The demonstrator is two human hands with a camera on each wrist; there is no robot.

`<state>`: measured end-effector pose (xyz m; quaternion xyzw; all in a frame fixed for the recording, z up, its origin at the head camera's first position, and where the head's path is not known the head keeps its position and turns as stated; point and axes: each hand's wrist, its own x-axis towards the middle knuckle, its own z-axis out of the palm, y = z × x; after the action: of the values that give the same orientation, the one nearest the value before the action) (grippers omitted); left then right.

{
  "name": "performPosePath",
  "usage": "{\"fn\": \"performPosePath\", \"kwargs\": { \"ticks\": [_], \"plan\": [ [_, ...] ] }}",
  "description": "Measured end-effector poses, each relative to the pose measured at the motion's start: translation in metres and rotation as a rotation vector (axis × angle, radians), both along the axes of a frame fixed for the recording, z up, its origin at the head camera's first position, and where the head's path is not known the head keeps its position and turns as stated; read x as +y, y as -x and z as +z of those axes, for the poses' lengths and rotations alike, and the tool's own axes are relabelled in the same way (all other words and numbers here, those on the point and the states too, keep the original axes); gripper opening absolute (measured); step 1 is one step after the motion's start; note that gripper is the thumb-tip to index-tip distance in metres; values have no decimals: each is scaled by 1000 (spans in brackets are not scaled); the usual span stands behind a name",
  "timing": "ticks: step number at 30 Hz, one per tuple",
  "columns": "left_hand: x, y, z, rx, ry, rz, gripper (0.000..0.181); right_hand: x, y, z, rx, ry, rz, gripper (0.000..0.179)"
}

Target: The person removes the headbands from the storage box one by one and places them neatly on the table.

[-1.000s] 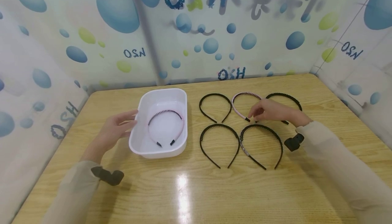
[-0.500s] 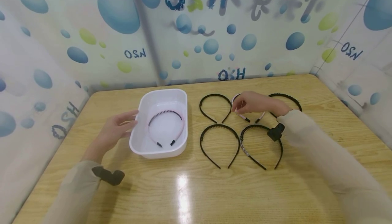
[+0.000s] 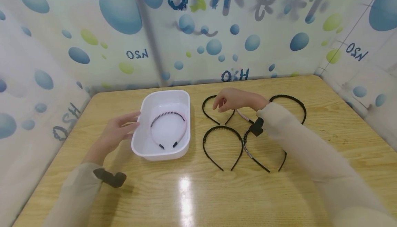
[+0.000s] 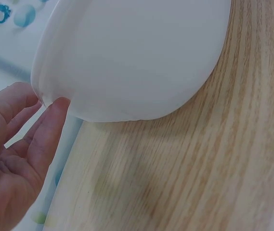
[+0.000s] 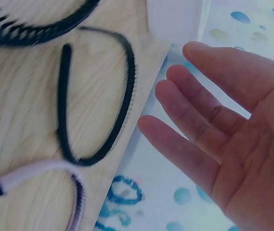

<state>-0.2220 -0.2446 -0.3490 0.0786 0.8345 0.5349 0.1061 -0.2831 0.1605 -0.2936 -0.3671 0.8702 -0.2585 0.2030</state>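
My left hand [image 3: 118,130] touches the left wall of a white plastic tub [image 3: 136,144] with nearly straight fingers; in the left wrist view its fingertips meet the tub's rim. Inside the tub lies a pink headband [image 3: 168,112] with dark teeth. My right hand [image 3: 234,99] hovers over the back-left black headband [image 3: 204,108], partly covering it. In the right wrist view this hand [image 5: 214,125] holds nothing, its fingers loosely bent and apart. A second pink headband [image 3: 244,116] lies mostly hidden beneath that hand and wrist.
In front lie a black toothed headband [image 3: 223,127] and a black one with a glittery section [image 3: 248,151], partly behind the right sleeve. Another black headband [image 3: 288,96] lies at the back right. Printed curtains [image 3: 198,61] surround the wooden table [image 3: 149,192].
My right hand has moved left from beside the back pink headband to above the back-left black headband. The left hand and the tub have stayed in place.
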Motion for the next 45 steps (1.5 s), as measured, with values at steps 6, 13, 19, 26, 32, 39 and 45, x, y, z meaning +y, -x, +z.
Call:
{"fn": "performPosePath", "kwargs": {
  "ticks": [6, 13, 19, 26, 32, 39, 45],
  "plan": [
    [1, 0, 0, 1, 10, -2, 58, -24, 8, 4, -21, -4, 17, 22],
    [0, 2, -3, -5, 0, 2, 58, -54, 12, 15, -54, -25, 4, 22],
    [1, 3, -3, 2, -4, 7, 58, -76, 15, 20, -37, -21, 34, 23],
    [1, 2, 0, 12, -14, 0, 57, -102, 18, 22, -6, -15, 21, 22],
    [3, 1, 2, -4, 7, 6, 57, -121, 21, 25, -1, -15, 3, 22],
    [3, 0, 3, -18, -5, 4, 58, -141, 24, 29, -30, -44, -48, 22],
    [1, 1, 1, -9, -20, 2, 58, -153, 32, 26, -68, -45, -87, 24]
  ]
}}
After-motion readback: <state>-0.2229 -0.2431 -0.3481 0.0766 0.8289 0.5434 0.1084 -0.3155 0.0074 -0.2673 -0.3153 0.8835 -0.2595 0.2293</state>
